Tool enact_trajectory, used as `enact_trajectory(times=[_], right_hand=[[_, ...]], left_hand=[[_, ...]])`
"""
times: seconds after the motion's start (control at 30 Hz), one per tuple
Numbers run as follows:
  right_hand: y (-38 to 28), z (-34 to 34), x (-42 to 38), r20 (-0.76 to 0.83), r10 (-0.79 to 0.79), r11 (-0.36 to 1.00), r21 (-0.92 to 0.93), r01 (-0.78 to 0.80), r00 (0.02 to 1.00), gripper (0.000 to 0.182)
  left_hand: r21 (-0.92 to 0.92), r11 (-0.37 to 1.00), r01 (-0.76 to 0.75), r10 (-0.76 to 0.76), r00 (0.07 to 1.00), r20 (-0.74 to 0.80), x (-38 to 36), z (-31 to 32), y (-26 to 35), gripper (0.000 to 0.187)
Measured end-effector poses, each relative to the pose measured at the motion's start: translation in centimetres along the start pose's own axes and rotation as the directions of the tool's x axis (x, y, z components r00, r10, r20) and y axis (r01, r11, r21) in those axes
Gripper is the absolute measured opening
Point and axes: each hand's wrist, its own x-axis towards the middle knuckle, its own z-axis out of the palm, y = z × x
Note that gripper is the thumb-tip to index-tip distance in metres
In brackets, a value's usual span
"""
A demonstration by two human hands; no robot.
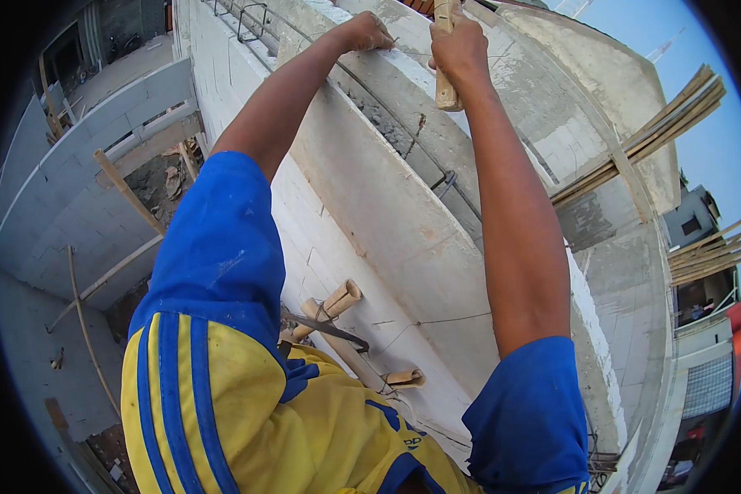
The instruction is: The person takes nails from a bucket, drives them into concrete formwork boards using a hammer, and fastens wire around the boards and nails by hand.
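Observation:
My right hand (461,51) is wrapped round the thick wooden handle (448,92) of a tool; the tool's far end lies beyond the top of the view. To its left, my left hand (364,33) is closed over the white top edge of a board (416,70). A thin, dark, nail-like tip shows at its fingers, too small to name. A fine wire (498,56) runs near both hands. Below them, steel reinforcing bars (370,97) lie in the channel between the grey formwork boards (370,193).
Bamboo stubs (342,298) tied with wire stick out of the wall close to my body. Bundles of bamboo poles (642,136) project at the right. Down on the left are block walls (99,136) with leaning poles (129,191) and rubble.

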Motion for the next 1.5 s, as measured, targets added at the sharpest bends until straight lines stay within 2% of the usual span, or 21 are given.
enact_trajectory(times=[0.03, 0.1, 0.13, 0.27, 0.4, 0.53, 0.6, 0.63, 0.7, 0.77, 0.83, 0.87, 0.9, 0.97, 1.0, 1.1, 1.17, 1.23, 1.37, 1.4, 1.5], right_hand=[[0.1, 0.3, -0.4, 0.003, 0.011, 1.000, 0.007, -0.011, 1.000, 0.030], [0.4, 0.4, -0.4, 0.342, 0.210, 0.976, -0.015, -0.218, 0.916, 0.027], [0.4, -0.1, 0.4, 0.376, 0.210, 0.976, -0.019, -0.219, 0.902, 0.026], [-1.3, -1.7, 0.5, 0.152, 0.160, 0.982, 0.073, -0.173, 0.975, 0.033], [0.5, 0.4, -0.7, 0.324, 0.256, 0.958, 0.045, -0.285, 0.911, 0.035], [-0.4, -1.0, -0.5, 0.319, 0.225, 0.971, -0.002, -0.237, 0.921, 0.034], [0.9, 0.4, -0.5, -0.074, -0.033, 0.997, 0.062, 0.037, 0.997, 0.027], [1.4, 0.9, -0.9, -0.076, -0.021, 0.998, 0.065, 0.026, 0.997, 0.027], [2.1, 0.6, -1.1, 0.332, 0.214, 0.959, 0.108, -0.263, 0.919, 0.029], [0.4, -1.5, -0.5, 0.265, 0.162, 0.972, 0.126, -0.200, 0.951, 0.032], [-0.9, -2.5, -2.1, 0.200, 0.125, 0.977, 0.147, -0.156, 0.972, 0.038], [1.1, -0.3, -1.4, -0.020, -0.035, 0.999, 0.039, 0.036, 0.999, 0.038], [1.8, 0.6, -1.8, -0.015, -0.021, 0.999, 0.045, 0.022, 1.000, 0.038], [2.5, 0.9, -1.6, 0.275, 0.122, 0.992, -0.070, -0.106, 0.954, 0.032], [1.6, -0.5, -1.2, 0.401, 0.227, 0.943, 0.139, -0.304, 0.888, 0.030], [-0.5, -3.1, -0.9, 0.335, 0.158, 0.977, 0.084, -0.197, 0.929, 0.034], [0.2, -1.2, -1.7, 0.242, 0.121, 0.981, 0.116, -0.153, 0.963, 0.036], [2.9, 2.1, -1.1, 0.181, 0.099, 0.994, -0.069, -0.088, 0.979, 0.034], [-0.5, -2.7, -0.9, 0.412, 0.209, 0.939, 0.168, -0.299, 0.887, 0.033], [-1.3, -2.2, -1.7, 0.271, 0.217, 0.942, 0.195, -0.274, 0.938, 0.032], [0.0, 0.5, -1.6, 0.297, 0.232, 0.972, -0.035, -0.232, 0.926, 0.032]], left_hand=[[0.004, 1.000, 0.005, -0.005, 1.000, 0.011, -0.3, 0.0, 0.1, 0.030], [0.122, 0.992, 0.035, -0.037, 0.999, 0.013, 0.1, -0.2, 0.4, 0.030], [0.124, 0.992, 0.025, -0.026, 1.000, 0.009, 0.4, -0.2, 0.7, 0.030], [0.051, 0.999, -0.004, 0.006, 1.000, -0.031, 0.5, 0.1, -0.4, 0.027], [0.061, 0.998, 0.019, -0.018, 1.000, -0.019, 0.2, 0.4, -0.4, 0.026], [0.094, 0.995, 0.015, -0.012, 1.000, -0.028, 0.3, 0.0, 0.1, 0.027], [0.056, 0.998, 0.035, -0.035, 0.999, -0.011, 0.2, 0.2, -0.2, 0.026], [0.026, 0.999, 0.042, -0.042, 0.999, -0.002, 0.2, 0.1, -0.1, 0.026], [0.014, 1.000, 0.025, -0.024, 1.000, -0.015, 0.4, 0.6, -0.2, 0.025], [0.159, 0.979, -0.125, 0.136, 0.989, -0.063, 1.4, 0.5, -1.2, 0.031], [0.203, 0.975, -0.089, 0.091, 0.996, -0.001, 0.4, -0.2, 0.4, 0.032], [0.117, 0.993, -0.014, 0.014, 1.000, 0.006, 0.3, -0.1, 0.5, 0.032], [0.039, 0.997, 0.062, -0.063, 0.998, 0.021, 0.5, 0.2, -0.2, 0.031], [0.026, 0.999, 0.020, -0.021, 1.000, 0.022, 1.0, 0.9, -1.2, 0.031], [0.027, 1.000, -0.007, 0.007, 1.000, -0.013, 1.1, 1.2, -1.6, 0.031], [0.040, 0.999, -0.012, 0.013, 1.000, -0.021, 0.8, 0.2, -0.4, 0.031], [0.223, 0.972, -0.072, 0.055, 0.995, 0.083, 0.0, -0.4, 0.7, 0.032], [0.249, 0.966, -0.063, 0.037, 0.993, 0.108, 0.4, 0.1, -0.2, 0.032], [0.399, 0.908, -0.124, 0.094, 0.991, 0.095, 1.0, 0.1, -0.2, 0.033], [0.281, 0.956, -0.088, 0.076, 0.996, 0.053, 0.8, 0.2, -0.2, 0.032], [0.098, 0.994, 0.056, -0.058, 0.998, 0.017, 0.9, 0.5, -0.4, 0.029]])
